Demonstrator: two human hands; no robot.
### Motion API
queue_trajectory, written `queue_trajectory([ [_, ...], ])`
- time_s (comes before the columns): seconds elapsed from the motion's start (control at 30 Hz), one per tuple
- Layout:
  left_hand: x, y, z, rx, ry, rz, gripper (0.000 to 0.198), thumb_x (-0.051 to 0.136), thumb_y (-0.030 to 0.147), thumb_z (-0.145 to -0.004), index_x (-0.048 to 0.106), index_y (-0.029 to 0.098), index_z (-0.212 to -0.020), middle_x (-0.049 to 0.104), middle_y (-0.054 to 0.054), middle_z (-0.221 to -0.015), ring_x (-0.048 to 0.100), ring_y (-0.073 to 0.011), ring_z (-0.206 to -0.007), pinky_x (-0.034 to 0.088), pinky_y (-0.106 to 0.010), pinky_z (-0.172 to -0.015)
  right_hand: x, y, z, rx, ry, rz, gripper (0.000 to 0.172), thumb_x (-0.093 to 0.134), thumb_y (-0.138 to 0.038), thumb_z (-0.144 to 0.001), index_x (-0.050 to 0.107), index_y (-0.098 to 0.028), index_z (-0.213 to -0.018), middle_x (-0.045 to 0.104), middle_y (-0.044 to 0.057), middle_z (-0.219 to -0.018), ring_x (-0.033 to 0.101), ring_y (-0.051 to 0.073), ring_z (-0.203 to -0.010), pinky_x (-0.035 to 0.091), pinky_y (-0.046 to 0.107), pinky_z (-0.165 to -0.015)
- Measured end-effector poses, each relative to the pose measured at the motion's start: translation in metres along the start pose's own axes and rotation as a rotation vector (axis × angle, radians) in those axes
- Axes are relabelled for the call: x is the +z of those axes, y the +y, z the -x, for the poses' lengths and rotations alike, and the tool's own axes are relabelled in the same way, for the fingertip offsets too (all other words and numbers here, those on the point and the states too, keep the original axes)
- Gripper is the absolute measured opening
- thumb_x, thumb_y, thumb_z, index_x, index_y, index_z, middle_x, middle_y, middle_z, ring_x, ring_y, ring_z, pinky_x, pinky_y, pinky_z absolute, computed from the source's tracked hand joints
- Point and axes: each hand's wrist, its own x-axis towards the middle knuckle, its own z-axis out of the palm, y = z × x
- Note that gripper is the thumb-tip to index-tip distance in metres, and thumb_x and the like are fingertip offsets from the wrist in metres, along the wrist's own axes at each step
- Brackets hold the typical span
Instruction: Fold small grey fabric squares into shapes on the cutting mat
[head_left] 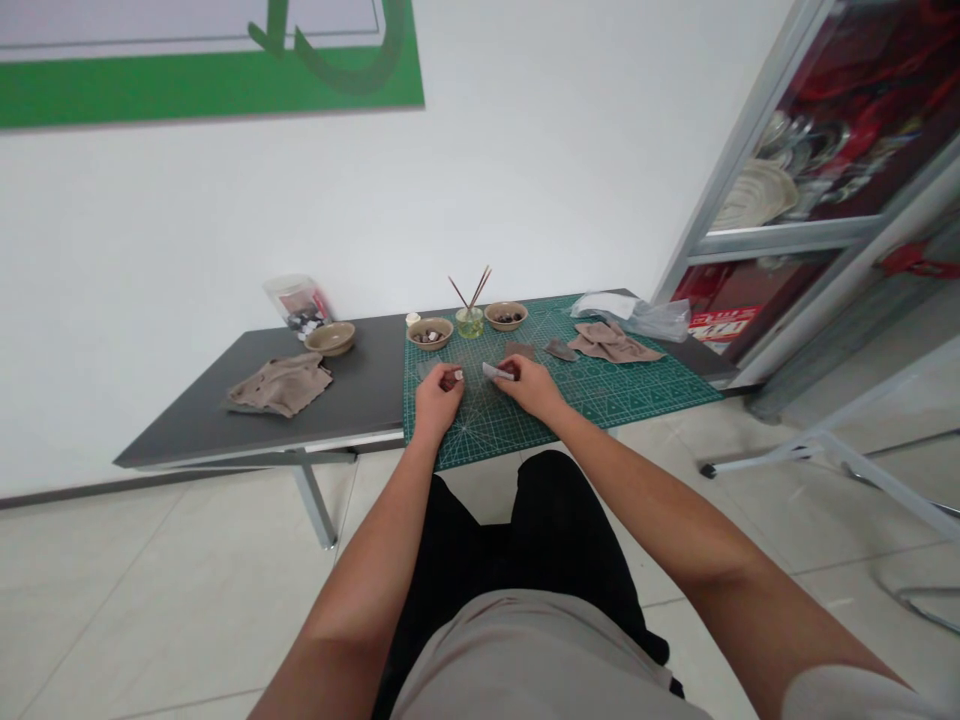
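Note:
My left hand [439,398] is closed, with a small whitish piece [459,374] pinched at its fingertips. To its right, my right hand [531,385] grips a folded light-grey sheet that looks like sandpaper [496,371]. A gap separates the two hands, both over the green cutting mat [495,425]. Beyond them stand a bowl of small pale and dark pieces [430,334], a glass jar of yellowish liquid [470,324] with thin sticks [480,287], and a bowl of dark pieces [506,317]. A dark grey scrap [561,350] lies right of my right hand.
Brown cloths lie on the mat's right [611,343] and on the dark table's left [283,384]. Another bowl [330,339] stands by a clear tub [296,303]. A plastic bag [637,313] is at the back right, near a glass-fronted cabinet [810,235]. A small white cap [412,319] is behind.

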Motion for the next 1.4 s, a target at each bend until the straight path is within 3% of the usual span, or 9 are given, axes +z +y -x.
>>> queue_trajectory([
  [0.23, 0.0, -0.003, -0.001, 0.045, 0.025, -0.041, 0.019, 0.063, 0.021, -0.074, 0.066, 0.02, -0.093, 0.062, 0.0, -0.08, 0.053, -0.0128, -0.065, 0.046, -0.027, -0.067, 0.002, -0.002, 0.003, -0.015, -0.008, 0.04, 0.013, 0.063, -0.03, -0.078, 0.064, -0.02, -0.087, 0.069, 0.003, -0.083, 0.062, 0.018, -0.076, 0.045, 0.029, -0.072],
  [0.37, -0.002, -0.006, -0.001, 0.086, 0.113, -0.074, 0.018, 0.066, 0.023, -0.073, 0.066, 0.02, -0.091, 0.059, -0.002, -0.088, 0.052, -0.0115, -0.066, 0.047, -0.027, -0.069, 0.008, -0.011, -0.003, -0.087, 0.026, 0.201, 0.008, 0.055, -0.025, -0.082, 0.061, -0.02, -0.084, 0.066, 0.004, -0.083, 0.06, 0.019, -0.08, 0.044, 0.03, -0.076],
  [0.53, -0.001, -0.008, -0.001, -0.027, 0.175, 0.153, 0.021, 0.066, 0.029, -0.075, 0.061, 0.019, -0.092, 0.062, -0.001, -0.081, 0.057, -0.0124, -0.07, 0.049, -0.027, -0.071, 0.025, -0.035, -0.034, -0.18, -0.033, 0.393, 0.016, 0.048, -0.023, -0.086, 0.058, -0.016, -0.096, 0.062, 0.013, -0.102, 0.057, 0.025, -0.095, 0.043, 0.036, -0.087],
  [0.67, -0.001, -0.009, -0.001, -0.079, 0.23, 0.298, 0.024, 0.066, 0.035, -0.075, 0.059, 0.018, -0.09, 0.066, -0.003, -0.084, 0.062, -0.0134, -0.074, 0.051, -0.028, -0.074, 0.05, -0.037, -0.059, -0.062, -0.055, 0.47, 0.026, 0.048, -0.025, -0.088, 0.057, -0.012, -0.108, 0.053, 0.02, -0.121, 0.052, 0.031, -0.109, 0.043, 0.041, -0.094],
  [0.83, -0.004, -0.006, -0.001, -0.085, 0.281, 0.216, 0.018, 0.063, 0.035, -0.077, 0.061, 0.018, -0.081, 0.061, 0.0, -0.072, 0.057, -0.0123, -0.067, 0.048, -0.026, -0.067, 0.079, -0.02, -0.071, 0.078, -0.064, 0.467, 0.034, 0.048, -0.027, -0.089, 0.059, -0.005, -0.112, 0.051, 0.026, -0.123, 0.05, 0.033, -0.114, 0.04, 0.045, -0.099],
  [0.97, -0.006, -0.003, 0.001, -0.07, 0.304, 0.182, 0.013, 0.06, 0.031, -0.079, 0.061, 0.018, -0.078, 0.058, 0.001, -0.069, 0.054, -0.0114, -0.064, 0.046, -0.024, -0.064, 0.085, -0.02, -0.069, 0.106, 0.02, 0.493, 0.041, 0.053, -0.038, -0.088, 0.06, -0.005, -0.112, 0.052, 0.027, -0.122, 0.046, 0.039, -0.115, 0.039, 0.053, -0.095],
  [1.07, -0.005, -0.002, 0.002, -0.076, 0.331, 0.21, 0.012, 0.06, 0.03, -0.08, 0.059, 0.019, -0.082, 0.059, 0.002, -0.071, 0.055, -0.0111, -0.065, 0.047, -0.024, -0.064, 0.083, -0.031, -0.064, 0.009, 0.082, 0.519, 0.038, 0.053, -0.039, -0.089, 0.06, -0.009, -0.111, 0.052, 0.025, -0.124, 0.043, 0.039, -0.118, 0.036, 0.055, -0.096],
  [1.23, -0.005, -0.001, 0.004, -0.092, 0.38, 0.209, 0.014, 0.059, 0.03, -0.081, 0.058, 0.019, -0.09, 0.061, 0.0, -0.077, 0.056, -0.0108, -0.064, 0.048, -0.024, -0.064, 0.09, -0.043, -0.058, -0.316, -0.242, 0.463, 0.037, 0.049, -0.032, -0.091, 0.056, -0.018, -0.124, 0.056, 0.014, -0.13, 0.047, 0.033, -0.118, 0.037, 0.051, -0.098],
  [1.4, -0.005, -0.009, 0.002, -0.085, 0.481, 0.247, 0.015, 0.056, 0.031, -0.084, 0.055, 0.019, -0.093, 0.059, 0.0, -0.079, 0.058, -0.0121, -0.07, 0.049, -0.026, -0.07, 0.107, -0.041, -0.069, -0.325, -0.434, 0.494, 0.047, 0.048, -0.04, -0.092, 0.053, -0.017, -0.133, 0.054, 0.015, -0.137, 0.046, 0.036, -0.123, 0.038, 0.053, -0.1],
])
